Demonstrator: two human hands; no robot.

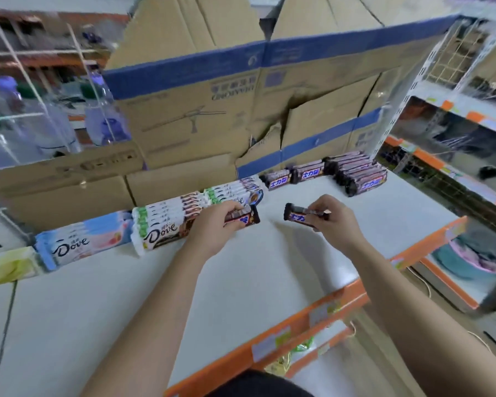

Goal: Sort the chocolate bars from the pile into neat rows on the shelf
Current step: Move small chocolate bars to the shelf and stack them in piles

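My left hand (215,224) grips a dark brown chocolate bar (245,218) just above the white shelf (241,282), next to the Dove rows. My right hand (334,219) pinches a second dark brown bar (295,215) by its right end, held a little above the shelf. Along the back stand rows of bars: pale blue Dove bars (80,242), white-and-green Dove bars (166,224), another white row (235,193), and dark brown bars (358,176) at the far right, with two shorter stacks (307,171) beside them.
Large cardboard boxes (212,110) form a wall behind the rows. A yellow-green packet (6,266) lies at the far left. The shelf's orange front edge (341,299) carries price tags. Wire-backed shelving (453,138) stands to the right, bottles (103,118) at the upper left.
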